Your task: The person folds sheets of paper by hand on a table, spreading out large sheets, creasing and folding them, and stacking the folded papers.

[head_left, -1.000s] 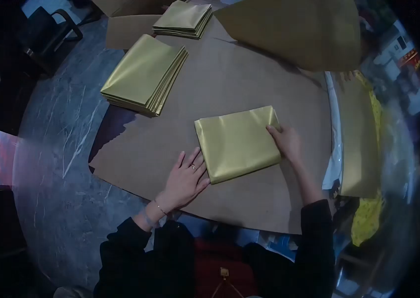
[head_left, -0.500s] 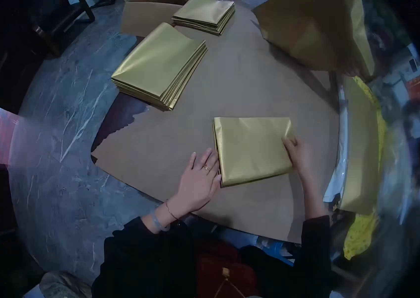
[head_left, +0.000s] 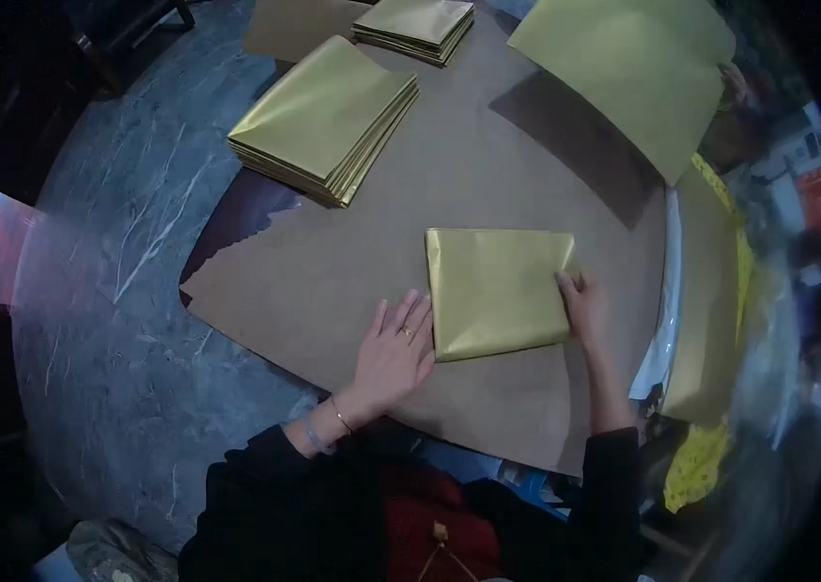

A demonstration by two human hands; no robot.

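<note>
A folded piece of gold paper [head_left: 502, 291] lies on the brown board in front of me, its front face smooth with slight creases near the left edge. My right hand [head_left: 585, 306] grips its right edge, thumb on top and the other fingers mostly hidden. On the paper's left side, my left hand [head_left: 393, 349] rests with straight fingers spread, the fingertips at the paper's edge and nothing held. A ring and bracelets show on that hand and wrist.
Behind to the left stand a thick stack of folded gold paper [head_left: 323, 121] and a smaller stack [head_left: 415, 21]. At upper right, another person's hand [head_left: 732, 87] holds a large gold sheet [head_left: 638, 73]. Brown board [head_left: 333, 262] covers the table, torn at left.
The large gold sheet at upper right has turned, now showing its lit face. My hands stay at the folded paper's two sides, and the view has shifted slightly.
</note>
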